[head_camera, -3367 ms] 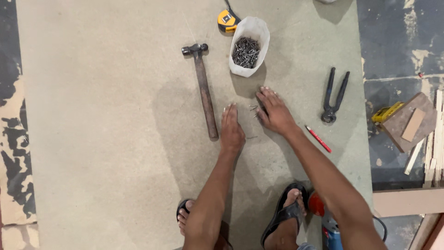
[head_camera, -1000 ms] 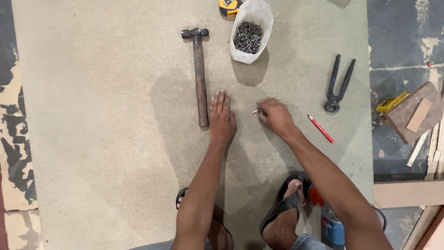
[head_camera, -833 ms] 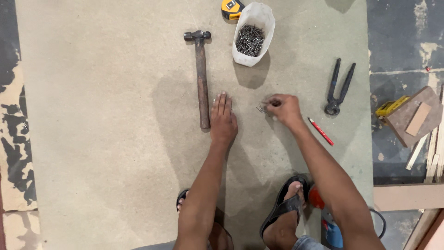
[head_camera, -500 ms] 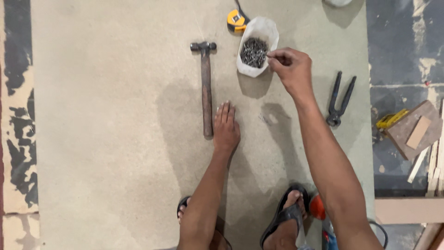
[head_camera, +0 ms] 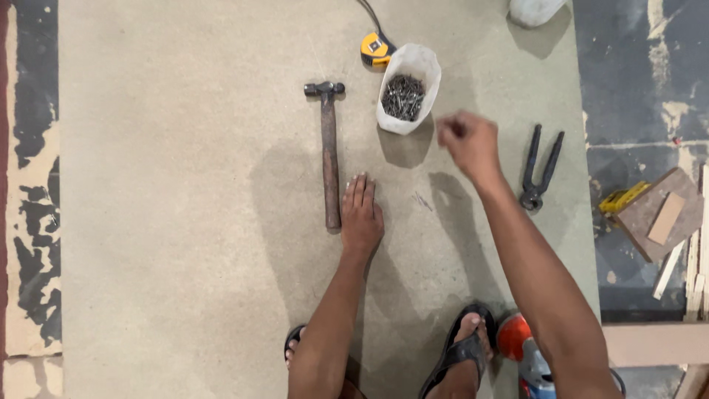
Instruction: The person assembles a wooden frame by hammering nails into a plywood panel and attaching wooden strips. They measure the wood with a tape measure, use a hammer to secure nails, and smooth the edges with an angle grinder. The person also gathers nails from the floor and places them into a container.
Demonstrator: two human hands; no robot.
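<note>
right hand [head_camera: 468, 140]: raised off the board, blurred, fingers curled inward as if pinching something small; contents too blurred to tell. just right of white tub of nails [head_camera: 407, 89].
left hand [head_camera: 361, 215]: open, flat on fibreboard sheet [head_camera: 177, 222], gripping nothing, beside hammer [head_camera: 329, 151] handle.
loose nails [head_camera: 422, 200]: on board between the hands.
pincers [head_camera: 538, 168], yellow tape measure [head_camera: 375, 49]: further out.
risk, judged: small nail slipped from loose pinch; spread left fingers struck by hammer.

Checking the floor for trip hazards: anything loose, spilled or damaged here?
A few loose nails lie on the board between the hands, outside the white tub. The floor beside the board has badly flaked paint.
</note>
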